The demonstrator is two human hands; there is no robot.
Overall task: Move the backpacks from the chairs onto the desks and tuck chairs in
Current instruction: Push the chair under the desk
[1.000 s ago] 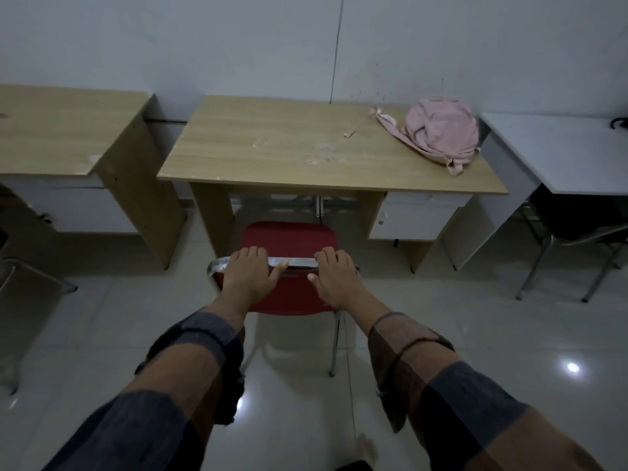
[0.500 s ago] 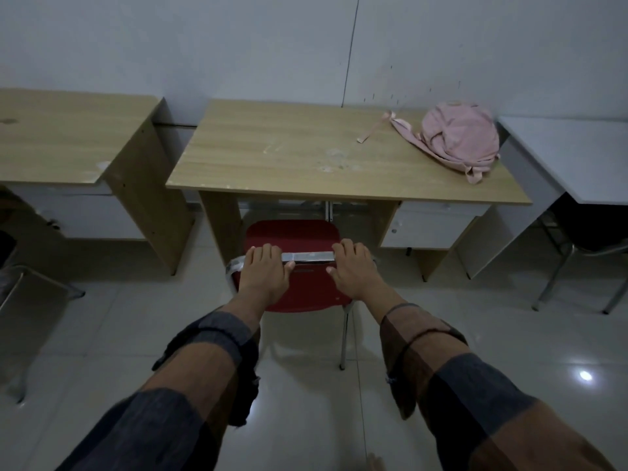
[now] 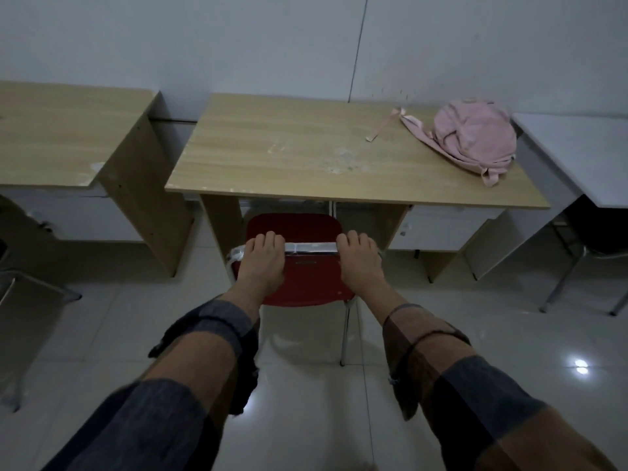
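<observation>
Desk (image 3: 272,158) hides red chair (image 3: 306,280) front; each hand (image 3: 261,263) grips its backrest.

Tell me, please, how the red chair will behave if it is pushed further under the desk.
The red chair has thin metal legs on glossy tile, so it will probably slide easily and feel light. Both hands, left and right, press the top of its backrest, so a hard push may tip it forward. The desk opening looks wide enough.

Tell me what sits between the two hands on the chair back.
Head view: only the bare silver top rail of the red chair between left hand and right hand.
</observation>
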